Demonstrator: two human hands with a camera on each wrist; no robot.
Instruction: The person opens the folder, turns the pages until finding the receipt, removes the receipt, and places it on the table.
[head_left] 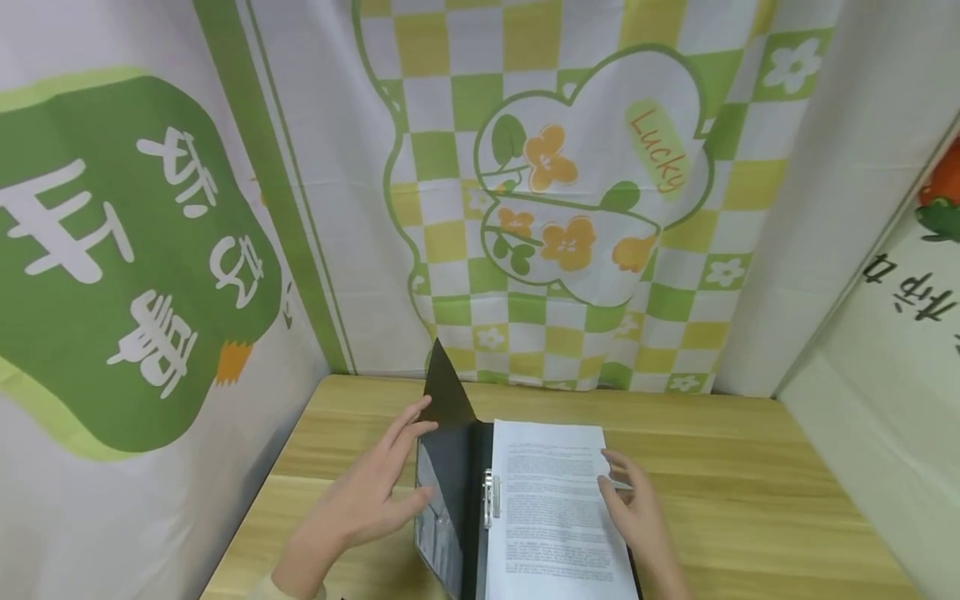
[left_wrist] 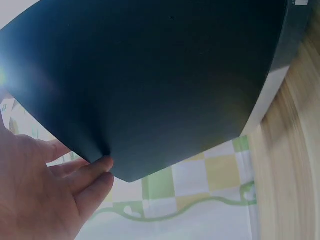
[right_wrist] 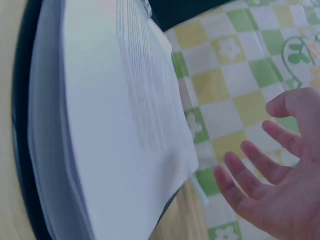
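Observation:
A black ring-clip folder (head_left: 472,467) lies on the table with its left cover (head_left: 447,454) raised. A stack of printed paper (head_left: 558,508) sits on its right side, beside a metal clip (head_left: 491,498). My left hand (head_left: 367,492) is at the raised cover's free edge, fingers extended. In the left wrist view two fingertips (left_wrist: 107,164) touch the cover's outer face near a corner, while other fingers pass behind its edge. At the stack's right edge is my right hand (head_left: 637,508), fingers loosely bent; the right wrist view shows it apart from the paper, holding nothing.
The wooden table (head_left: 735,500) extends on both sides of the folder. A green-and-yellow checked cloth (head_left: 442,275) hangs behind it. Printed cloth walls stand at left (head_left: 150,250) and right (head_left: 885,400).

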